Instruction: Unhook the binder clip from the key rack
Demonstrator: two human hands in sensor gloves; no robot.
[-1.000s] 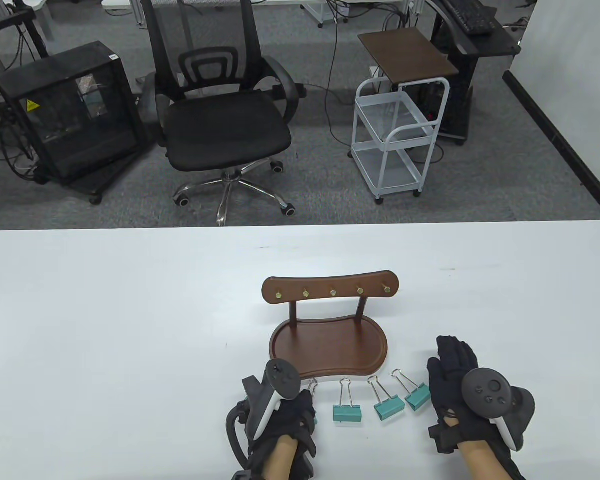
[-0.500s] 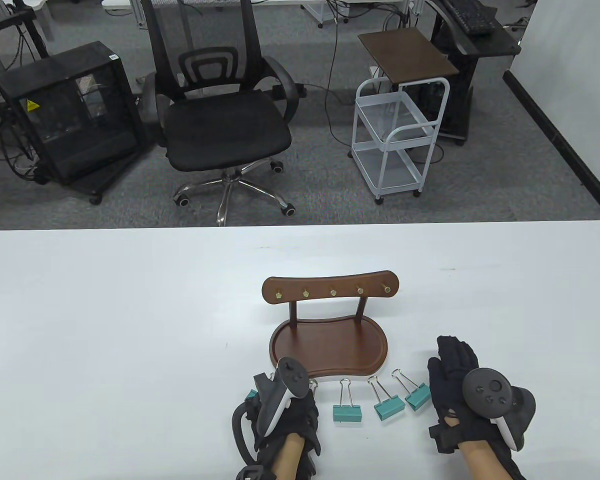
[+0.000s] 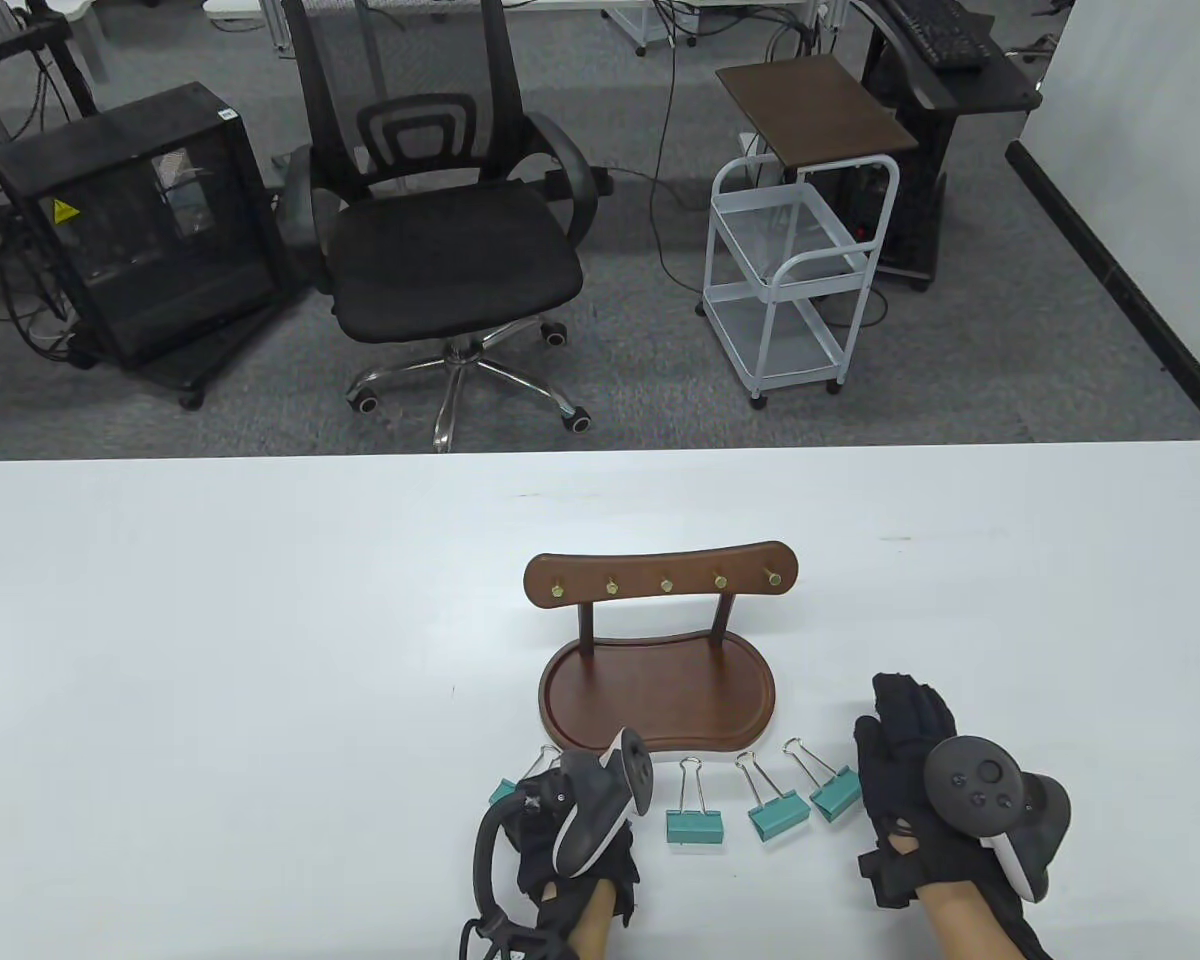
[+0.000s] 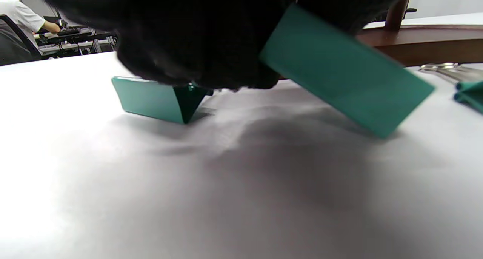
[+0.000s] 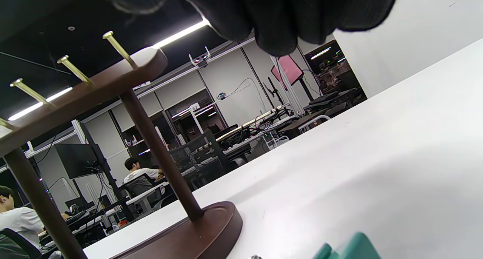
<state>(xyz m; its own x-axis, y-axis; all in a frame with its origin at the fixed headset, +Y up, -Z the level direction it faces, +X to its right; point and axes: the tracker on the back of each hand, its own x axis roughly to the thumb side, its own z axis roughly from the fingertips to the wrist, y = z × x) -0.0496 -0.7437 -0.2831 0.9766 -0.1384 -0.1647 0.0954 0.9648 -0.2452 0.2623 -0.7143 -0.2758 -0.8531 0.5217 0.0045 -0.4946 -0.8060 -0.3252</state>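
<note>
The brown wooden key rack (image 3: 658,640) stands mid-table, and its brass hooks (image 3: 665,583) are bare. Three teal binder clips (image 3: 694,826) (image 3: 778,813) (image 3: 835,795) lie in a row before its base. Another clip (image 3: 501,793) lies just left of my left hand (image 3: 600,842). In the left wrist view my left fingers (image 4: 211,36) hold one more teal clip (image 4: 347,74), tilted, with its lower corner at the table. The lying clip (image 4: 151,100) is beside it. My right hand (image 3: 905,735) rests flat on the table, right of the row and holding nothing.
The rack's base (image 4: 426,43) is close behind my left hand. In the right wrist view the rack's post and base (image 5: 196,228) are to the left, and a clip corner (image 5: 347,247) is at the bottom edge. The white table (image 3: 210,650) stretches left and back.
My left hand has shifted right and drawn back, its tracker rolling over. This uncovered the clip at its left. The right hand has not moved.
</note>
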